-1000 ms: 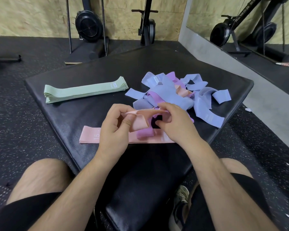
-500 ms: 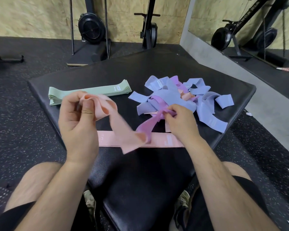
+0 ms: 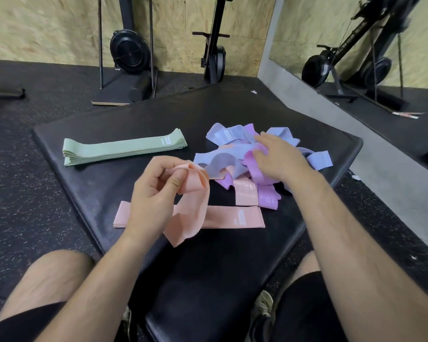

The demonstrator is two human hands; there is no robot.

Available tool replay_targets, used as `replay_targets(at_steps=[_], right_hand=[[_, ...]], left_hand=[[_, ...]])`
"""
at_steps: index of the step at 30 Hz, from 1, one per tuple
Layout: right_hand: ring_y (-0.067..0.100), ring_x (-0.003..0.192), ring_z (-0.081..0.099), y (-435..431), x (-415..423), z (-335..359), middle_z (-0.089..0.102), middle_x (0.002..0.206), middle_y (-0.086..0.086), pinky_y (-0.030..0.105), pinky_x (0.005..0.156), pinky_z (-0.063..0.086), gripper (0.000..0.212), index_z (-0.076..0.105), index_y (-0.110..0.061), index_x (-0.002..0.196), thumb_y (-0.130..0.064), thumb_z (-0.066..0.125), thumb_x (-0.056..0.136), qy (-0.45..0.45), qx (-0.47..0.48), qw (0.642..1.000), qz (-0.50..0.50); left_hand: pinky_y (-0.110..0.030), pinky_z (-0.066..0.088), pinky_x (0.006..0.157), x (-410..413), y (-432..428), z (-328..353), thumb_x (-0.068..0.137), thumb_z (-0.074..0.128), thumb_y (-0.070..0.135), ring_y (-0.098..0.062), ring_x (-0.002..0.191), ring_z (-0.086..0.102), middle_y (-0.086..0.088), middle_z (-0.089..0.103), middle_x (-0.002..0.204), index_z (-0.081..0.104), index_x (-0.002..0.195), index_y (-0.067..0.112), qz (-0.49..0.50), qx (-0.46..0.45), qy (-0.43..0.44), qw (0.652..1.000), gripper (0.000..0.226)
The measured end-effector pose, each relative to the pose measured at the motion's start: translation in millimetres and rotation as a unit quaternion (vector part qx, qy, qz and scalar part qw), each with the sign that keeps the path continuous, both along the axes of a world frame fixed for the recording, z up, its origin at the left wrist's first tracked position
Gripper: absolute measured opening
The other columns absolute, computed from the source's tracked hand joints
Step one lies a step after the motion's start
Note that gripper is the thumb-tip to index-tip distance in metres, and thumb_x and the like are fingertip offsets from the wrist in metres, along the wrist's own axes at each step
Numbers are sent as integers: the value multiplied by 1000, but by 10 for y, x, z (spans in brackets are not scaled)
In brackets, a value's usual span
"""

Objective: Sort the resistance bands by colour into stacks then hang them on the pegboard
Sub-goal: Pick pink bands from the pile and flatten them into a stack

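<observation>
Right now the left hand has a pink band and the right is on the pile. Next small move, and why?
Probably lower the left hand and lay the held pink band onto the flat pink band on the mat. It hangs loose right above that one, the green stack is already formed, and the right hand is on the mixed pile.

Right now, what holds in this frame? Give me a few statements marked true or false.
1. The left hand holds a pink band. True.
2. The green bands lie right of the mixed heap. False: the green stack lies left of the pile, apart from it.
3. The right hand rests on the pile. True.
4. No band lies flat near the front. False: a second pink band lies flat on the mat, in front of the pile.
</observation>
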State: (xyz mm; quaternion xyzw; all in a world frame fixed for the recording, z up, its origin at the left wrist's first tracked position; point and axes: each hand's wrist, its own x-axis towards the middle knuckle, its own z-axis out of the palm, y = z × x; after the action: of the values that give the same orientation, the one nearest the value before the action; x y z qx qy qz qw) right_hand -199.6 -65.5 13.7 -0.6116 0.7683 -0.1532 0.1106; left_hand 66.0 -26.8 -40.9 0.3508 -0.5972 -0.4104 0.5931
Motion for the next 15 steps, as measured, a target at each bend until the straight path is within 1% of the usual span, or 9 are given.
replay_targets(at_steps=[2,3,4,6,8,9,11,13,15], right_hand=[[34,128,47,104,27,-90,45,153,-9,36,81,39,42,51,-28,144,-30,43,103,91,-65,994,-9],[35,124,45,141,56,-128,48,150,-9,37,77,37,38,56,-27,138,-30,44,102,117,-95,988,-18],[35,122,44,177,97,-158,49,149,-9,39,77,39,36,60,-27,134,-30,45,101,135,-114,984,-26],[33,126,42,253,166,-249,47,152,-8,43,90,44,36,62,-28,134,-32,49,101,128,-139,982,-27],[28,129,42,361,234,-363,49,149,-6,42,103,43,33,66,-28,130,-31,53,100,64,-163,985,-6],[26,129,42,408,254,-424,53,144,-5,40,106,41,30,69,-26,126,-27,55,99,31,-181,983,7],[20,121,45,476,276,-513,59,131,-7,34,105,41,25,72,-25,116,-19,57,97,-9,-214,976,32],[13,111,48,529,310,-543,62,119,-11,32,101,44,24,73,-25,110,-13,58,96,-61,-238,967,67],[7,112,54,574,407,-503,66,115,-16,28,101,45,24,74,-26,109,-12,59,98,-172,-221,953,117]], left_hand=[[-31,53,84,-20,4,-8,99,59,5,-16,93,65,-1,71,103,71,99,30,-11,-5,-18,1000,28],[-32,53,85,-30,4,-13,99,60,5,-17,95,65,-1,71,104,72,99,31,-12,-10,-28,999,29],[-34,53,86,-36,3,-21,99,60,5,-17,97,65,1,70,104,73,100,33,-11,-12,-37,999,30],[-36,53,88,-45,6,-34,98,62,6,-18,98,65,6,70,104,74,101,38,-12,-9,-47,999,34],[-33,52,87,-44,22,-49,98,64,6,-17,96,65,7,70,102,74,101,41,-9,-3,-51,999,37],[-31,52,85,-44,29,-53,98,64,6,-16,94,65,7,71,101,74,102,41,-7,1,-50,999,37],[-27,51,83,-42,35,-67,97,66,7,-13,91,64,7,71,99,73,101,40,-2,13,-48,999,34],[-30,53,84,-49,50,-79,95,68,7,-13,92,66,8,73,99,73,97,40,-5,24,-47,999,33],[-30,53,83,-63,79,-73,95,69,6,-10,90,65,12,73,96,73,95,39,-18,26,-54,998,33]])
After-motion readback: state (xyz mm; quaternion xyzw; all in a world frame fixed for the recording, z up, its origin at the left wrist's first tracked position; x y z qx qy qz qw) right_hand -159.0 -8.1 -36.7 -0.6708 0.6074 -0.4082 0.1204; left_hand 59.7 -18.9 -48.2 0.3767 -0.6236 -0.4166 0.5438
